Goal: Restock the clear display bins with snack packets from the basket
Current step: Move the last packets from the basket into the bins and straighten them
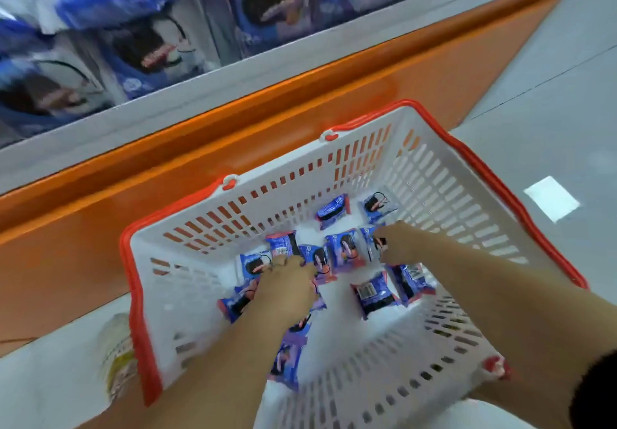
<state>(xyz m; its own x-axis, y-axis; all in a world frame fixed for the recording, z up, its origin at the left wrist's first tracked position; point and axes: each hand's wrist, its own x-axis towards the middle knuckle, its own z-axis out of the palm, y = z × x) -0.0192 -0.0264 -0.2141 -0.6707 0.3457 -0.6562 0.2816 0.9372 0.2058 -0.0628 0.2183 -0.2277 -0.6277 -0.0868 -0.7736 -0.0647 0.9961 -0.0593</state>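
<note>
A white slotted basket (434, 175) with a red rim sits on the floor below me, with several blue snack packets (374, 295) scattered on its bottom. Both my hands reach down into it. My left hand (283, 281) is curled over packets in the middle left of the basket and grips a packet (282, 243). My right hand (397, 243) is further right, its fingers pinching a blue packet (369, 240). The clear display bins (140, 38) stand above, at the top of the view, filled with larger blue packets, and look blurred.
An orange shelf base (233, 135) with a grey ledge runs diagonally behind the basket. Grey tiled floor (551, 95) opens to the right. A yellowish packet (117, 352) lies on the floor by the basket's left side.
</note>
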